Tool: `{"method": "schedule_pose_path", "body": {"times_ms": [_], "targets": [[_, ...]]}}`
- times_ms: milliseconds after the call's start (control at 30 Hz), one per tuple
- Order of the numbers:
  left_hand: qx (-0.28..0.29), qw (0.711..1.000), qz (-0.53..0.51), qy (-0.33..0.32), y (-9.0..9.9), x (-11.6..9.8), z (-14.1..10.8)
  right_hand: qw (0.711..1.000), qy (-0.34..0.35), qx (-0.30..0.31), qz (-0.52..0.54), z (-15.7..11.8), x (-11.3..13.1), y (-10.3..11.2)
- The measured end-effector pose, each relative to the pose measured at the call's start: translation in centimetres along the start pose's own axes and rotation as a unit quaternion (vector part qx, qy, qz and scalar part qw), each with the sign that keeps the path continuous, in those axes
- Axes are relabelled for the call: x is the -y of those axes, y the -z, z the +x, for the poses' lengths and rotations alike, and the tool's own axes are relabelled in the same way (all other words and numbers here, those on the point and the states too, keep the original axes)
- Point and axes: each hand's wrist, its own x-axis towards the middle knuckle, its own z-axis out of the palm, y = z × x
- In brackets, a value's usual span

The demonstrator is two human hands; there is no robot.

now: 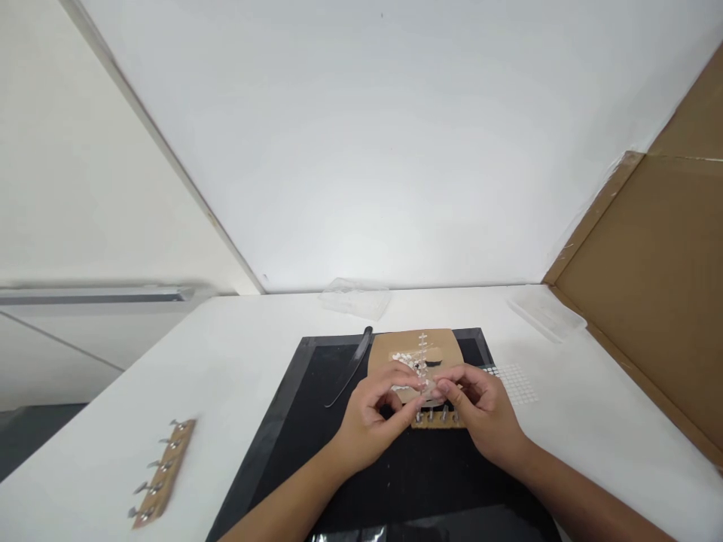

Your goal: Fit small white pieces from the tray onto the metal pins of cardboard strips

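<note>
Above the near edge of the tan board [384,348], on the black mat [305,421], the right hand [490,412] pinches what appears to be a small clear piece [430,389] between thumb and index finger. The left hand [370,414] meets it with thumb and index finger curved inward; whether they grip it cannot be told. Failure risk: uneven finger pressure could make the piece slip. A dropped hand could scatter the white pieces [402,357] or shift the strip with metal clips [439,421] just below.
</note>
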Motion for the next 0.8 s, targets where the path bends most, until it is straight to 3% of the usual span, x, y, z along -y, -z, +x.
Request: {"method": "schedule_pose_path", "body": {"times_ms": [233,500,800], "targets": [[-0.004,0.988,-0.093,0.124,-0.2,0.8,-0.7,0.999,0.031,0.012,-0.041,0.1,0.1,0.1],[0.006,0.974,-0.151,0.167,-0.1,0.2,-0.6,0.988,0.109,0.021,-0.110,0.3,0.2,0.8],[0.028,0.960,-0.178,0.213,-0.3,-0.5,-0.5,0.973,0.174,-0.011,-0.152,0.3,-0.3,0.9]]}}
